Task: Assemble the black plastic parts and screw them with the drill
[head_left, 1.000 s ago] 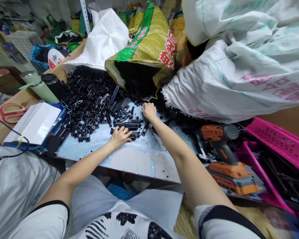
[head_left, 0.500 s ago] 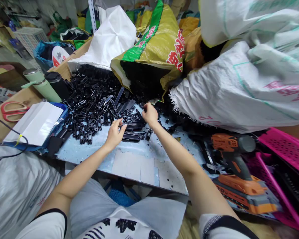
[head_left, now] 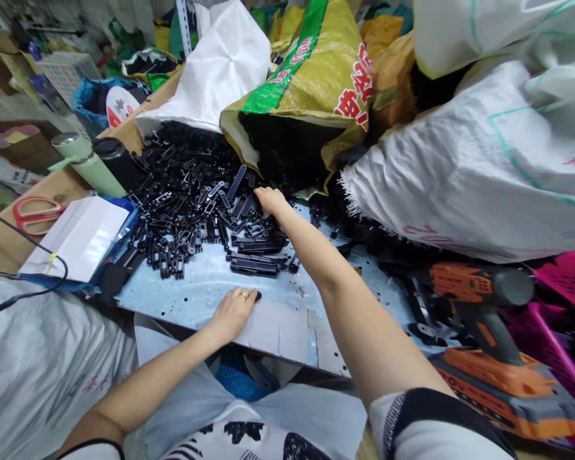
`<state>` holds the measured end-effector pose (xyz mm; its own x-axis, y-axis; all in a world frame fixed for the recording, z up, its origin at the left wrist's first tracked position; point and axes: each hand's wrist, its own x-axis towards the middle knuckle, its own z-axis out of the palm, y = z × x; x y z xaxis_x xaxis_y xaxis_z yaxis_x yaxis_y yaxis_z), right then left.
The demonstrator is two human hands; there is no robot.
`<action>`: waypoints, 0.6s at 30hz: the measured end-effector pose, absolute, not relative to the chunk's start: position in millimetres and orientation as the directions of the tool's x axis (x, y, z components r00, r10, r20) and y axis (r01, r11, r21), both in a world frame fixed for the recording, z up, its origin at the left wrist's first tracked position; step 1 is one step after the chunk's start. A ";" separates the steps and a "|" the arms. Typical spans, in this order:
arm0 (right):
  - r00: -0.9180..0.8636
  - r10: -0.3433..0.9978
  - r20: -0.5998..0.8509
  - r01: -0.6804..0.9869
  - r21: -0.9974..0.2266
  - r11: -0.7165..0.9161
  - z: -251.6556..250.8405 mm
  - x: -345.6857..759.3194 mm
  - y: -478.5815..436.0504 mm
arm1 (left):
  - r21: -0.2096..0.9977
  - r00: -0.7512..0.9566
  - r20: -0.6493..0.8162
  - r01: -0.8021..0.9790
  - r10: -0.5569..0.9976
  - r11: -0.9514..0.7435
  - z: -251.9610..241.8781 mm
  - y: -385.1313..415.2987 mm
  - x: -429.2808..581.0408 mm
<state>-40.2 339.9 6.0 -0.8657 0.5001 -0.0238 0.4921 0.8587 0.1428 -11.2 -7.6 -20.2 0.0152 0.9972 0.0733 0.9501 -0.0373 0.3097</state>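
Note:
My left hand (head_left: 234,312) rests near the table's front edge, fingers curled down. A small dark piece (head_left: 257,296) sticks out at its fingertips; most of it is hidden. Farther back, my right hand (head_left: 271,200) reaches to the right side of a heap of black plastic parts (head_left: 177,185), its fingers bunched and pointing down. What those fingers touch or hold cannot be made out. Between the hands, several long black bars (head_left: 255,263) lie side by side on the blue tabletop (head_left: 201,291).
A yellow-green sack (head_left: 335,83) opens toward the heap, beside white sacks (head_left: 441,160). An orange cordless drill (head_left: 489,345) and a pink basket (head_left: 563,287) stand right. At left are red scissors (head_left: 38,216), white paper (head_left: 79,233) and a green bottle (head_left: 93,167).
My left hand has drawn back from the black bars to the table's front edge. My right hand has moved left and slightly farther back onto the heap. The view has shifted slightly.

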 end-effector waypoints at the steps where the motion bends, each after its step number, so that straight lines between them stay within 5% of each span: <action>1: -0.866 0.498 -0.045 0.485 0.166 0.858 3.6 -42.1 344.6 | 0.255 -0.003 0.089 0.967 0.996 -0.020 -24.8 -9.5 -6.2; 6: -0.887 0.454 -0.083 0.427 0.225 0.876 3.4 -36.8 343.2 | 0.220 -0.092 0.160 0.974 0.983 0.055 -38.0 -11.8 -3.5; 12: -0.922 0.353 -0.158 0.293 0.309 0.905 16.2 -18.8 337.6 | 0.571 -0.324 0.113 0.795 0.939 0.206 -25.6 -19.3 -2.5; 15: -0.905 0.412 -0.108 0.379 0.236 0.895 24.8 9.7 332.9 | 0.684 -0.317 0.024 0.697 0.948 0.216 -18.0 -27.4 -0.3; 18: -0.870 0.481 0.104 0.484 0.005 0.875 28.3 52.6 318.0 | 0.757 -0.308 0.057 0.633 0.950 0.160 -15.8 -34.3 0.3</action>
